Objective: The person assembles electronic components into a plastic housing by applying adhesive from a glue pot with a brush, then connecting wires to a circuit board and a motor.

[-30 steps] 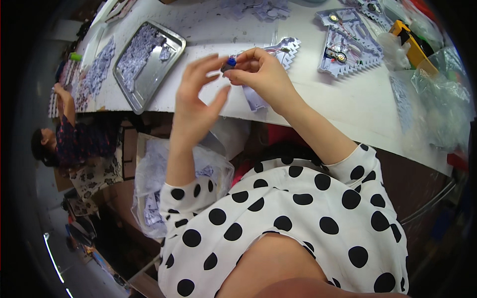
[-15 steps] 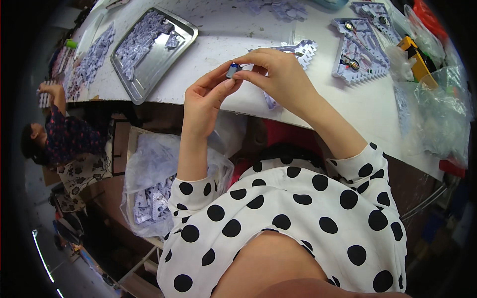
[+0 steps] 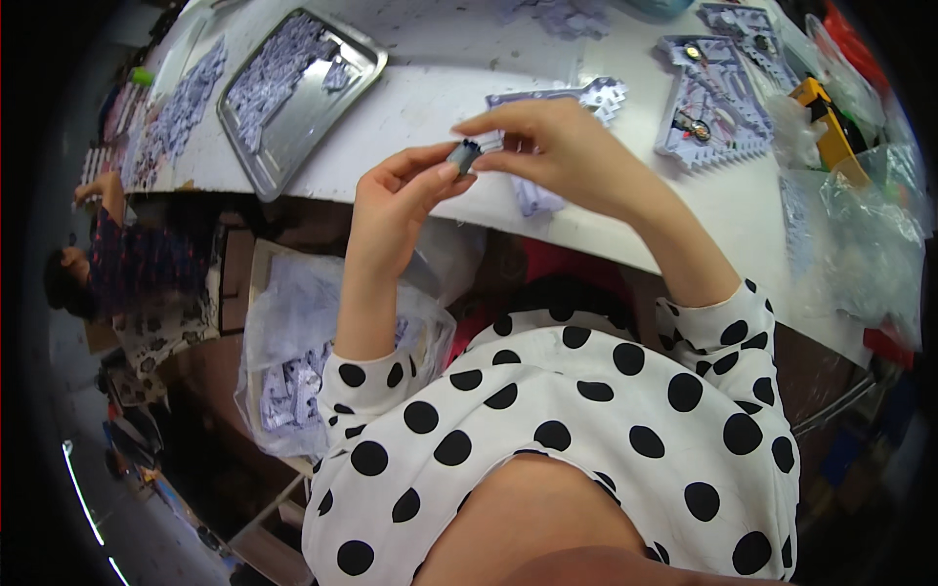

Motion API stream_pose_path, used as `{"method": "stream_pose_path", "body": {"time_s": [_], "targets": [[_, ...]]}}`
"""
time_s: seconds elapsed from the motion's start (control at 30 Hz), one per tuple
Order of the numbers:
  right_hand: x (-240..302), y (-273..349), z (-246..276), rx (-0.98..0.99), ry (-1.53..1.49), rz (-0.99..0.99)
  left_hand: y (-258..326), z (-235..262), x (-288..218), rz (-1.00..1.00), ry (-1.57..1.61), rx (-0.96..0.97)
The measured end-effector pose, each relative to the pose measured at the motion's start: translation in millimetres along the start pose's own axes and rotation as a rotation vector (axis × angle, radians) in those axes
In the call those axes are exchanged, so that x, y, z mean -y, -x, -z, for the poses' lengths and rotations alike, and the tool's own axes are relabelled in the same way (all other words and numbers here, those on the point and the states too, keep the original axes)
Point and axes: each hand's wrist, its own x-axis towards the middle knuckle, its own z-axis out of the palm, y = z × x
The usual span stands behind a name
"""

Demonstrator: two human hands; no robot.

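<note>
Part, sm. & grey, in pinch of L hand, R hand loose just beside

The bare left hand was raised, its thumb and fingertips drawn into a pinch, above a nearly upright, bare left forearm. The bare right hand pointed leftward, thumb and forefinger parted, just beside it. The bare right forearm slanted down to the right, into a white cloth sleeve with round black dots.

- Part: small, grey, dark at its upper end, where the rim is perhaps toothed.
- Tilted, pinched by the left hand.
</note>
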Motion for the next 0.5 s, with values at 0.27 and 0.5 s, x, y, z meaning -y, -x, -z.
{"method": "stream_pose_path", "body": {"time_s": [0.27, 0.5], "targets": [[3.1, 14.3, 19.9, 0.033, -0.277, -0.201, -29.3, -2.5, -25.3, 0.171, -0.227, 0.287], [-4.9, 38.0, -9.1, -0.261, -0.026, 0.075, -198.0, -7.9, 1.9, -0.574, -1.16, 0.007]]}}
